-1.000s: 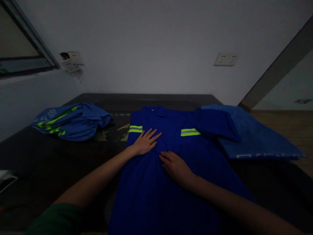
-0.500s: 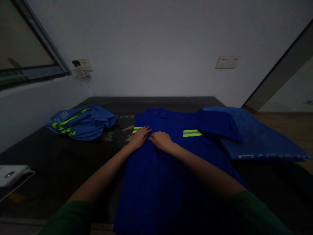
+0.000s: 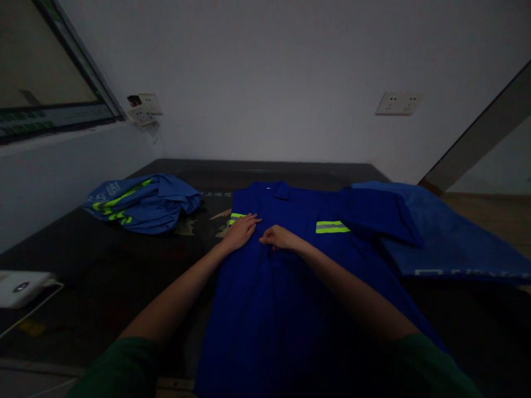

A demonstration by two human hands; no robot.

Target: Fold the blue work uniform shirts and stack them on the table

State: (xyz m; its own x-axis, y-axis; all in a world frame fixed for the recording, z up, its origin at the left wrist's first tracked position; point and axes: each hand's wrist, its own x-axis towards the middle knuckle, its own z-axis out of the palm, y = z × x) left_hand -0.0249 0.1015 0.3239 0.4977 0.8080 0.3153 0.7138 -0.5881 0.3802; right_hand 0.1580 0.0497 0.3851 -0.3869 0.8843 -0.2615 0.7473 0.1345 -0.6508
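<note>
A dark blue work shirt [image 3: 244,309] with a collar and yellow-and-grey reflective strips lies front up on a dark table. Its collar points to the wall and its lower part runs toward me. My left hand [image 3: 241,231] rests flat on the left chest, partly over one reflective strip, fingers stretched out. Just right of it, my right hand [image 3: 279,237] is closed in a pinch at the front opening, with a bit of the shirt's cloth between the fingertips. One sleeve [image 3: 384,213] spreads out to the right; on the left side no sleeve shows.
A crumpled lighter blue garment [image 3: 143,203] with yellow strips lies at the left. Under the right sleeve is a flat blue bag-like sheet [image 3: 452,237] with white print. A white device [image 3: 22,287] with a cable sits at the left edge. Wall sockets [image 3: 399,103] are behind the table [image 3: 265,168].
My right hand has moved slightly down along the shirt's front, its fingers now in a pinch. My left hand stays flat on the chest. The view has shifted a little.
</note>
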